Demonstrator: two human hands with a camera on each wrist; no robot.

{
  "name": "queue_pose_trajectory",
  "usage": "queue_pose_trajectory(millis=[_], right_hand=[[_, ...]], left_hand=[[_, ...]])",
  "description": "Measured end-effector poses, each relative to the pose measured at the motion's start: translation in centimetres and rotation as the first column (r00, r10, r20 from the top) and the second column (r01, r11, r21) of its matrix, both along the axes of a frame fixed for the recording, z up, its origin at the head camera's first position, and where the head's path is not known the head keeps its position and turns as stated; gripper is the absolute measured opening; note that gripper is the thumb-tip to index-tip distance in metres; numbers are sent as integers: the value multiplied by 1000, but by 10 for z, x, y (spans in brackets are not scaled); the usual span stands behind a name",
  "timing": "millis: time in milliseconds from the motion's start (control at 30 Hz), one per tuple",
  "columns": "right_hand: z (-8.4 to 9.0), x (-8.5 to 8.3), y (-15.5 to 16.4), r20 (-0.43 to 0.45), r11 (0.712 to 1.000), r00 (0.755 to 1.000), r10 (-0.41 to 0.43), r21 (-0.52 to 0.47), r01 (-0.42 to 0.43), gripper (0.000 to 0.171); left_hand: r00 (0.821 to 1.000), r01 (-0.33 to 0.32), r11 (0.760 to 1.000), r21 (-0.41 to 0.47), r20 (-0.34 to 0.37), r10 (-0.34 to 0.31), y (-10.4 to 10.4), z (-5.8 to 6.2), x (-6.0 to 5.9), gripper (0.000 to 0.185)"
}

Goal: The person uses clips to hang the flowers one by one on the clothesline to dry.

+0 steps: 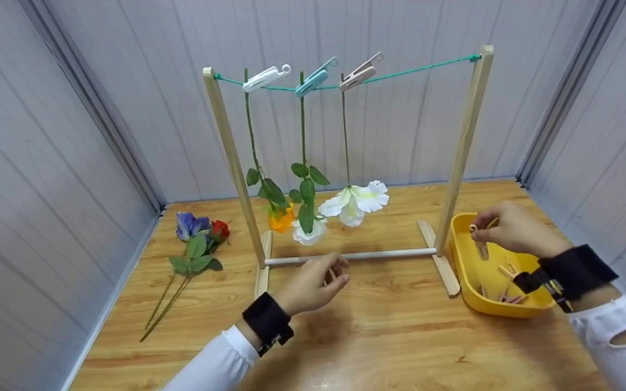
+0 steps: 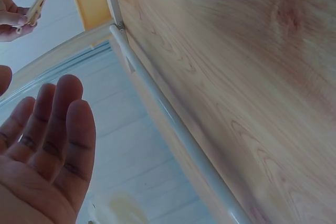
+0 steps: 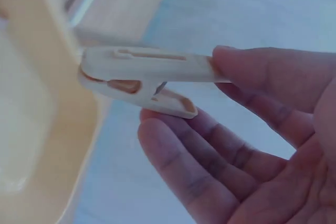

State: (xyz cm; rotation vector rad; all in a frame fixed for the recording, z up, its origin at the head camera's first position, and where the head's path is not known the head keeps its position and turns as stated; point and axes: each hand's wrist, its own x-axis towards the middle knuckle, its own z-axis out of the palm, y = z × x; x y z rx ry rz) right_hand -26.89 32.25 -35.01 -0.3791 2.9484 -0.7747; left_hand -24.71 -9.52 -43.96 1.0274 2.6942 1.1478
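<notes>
Nearest, the left hand (image 1: 313, 282) hangs relaxed and holds nothing, while the right hand (image 1: 508, 228) pinches a clothespin (image 1: 480, 244) above the yellow tray (image 1: 456, 247). By my reading, 3 flowers (image 1: 353, 202) are pegged on the line (image 1: 416, 69) and 2 loose flowers (image 1: 201, 231) remain on the surface (image 1: 389, 336).

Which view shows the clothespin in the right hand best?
The right wrist view: the beige clothespin fills the frame, pinched at one end by the right hand. The head view shows it small above the yellow tray; the left wrist view catches it tiny in a corner.
</notes>
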Motion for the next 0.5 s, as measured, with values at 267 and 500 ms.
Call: queue_pose_trajectory(millis=[267,500], right_hand=[[-8,26,-36,-223,950,975,-9,-307,-61,11],[-24,36,-67,-316,742,948,32,-629,-234,13]], left_hand=[[1000,-21,995,94,21,19,13,2,4,21],[1000,-2,993,118,18,0,25,8,7,24]])
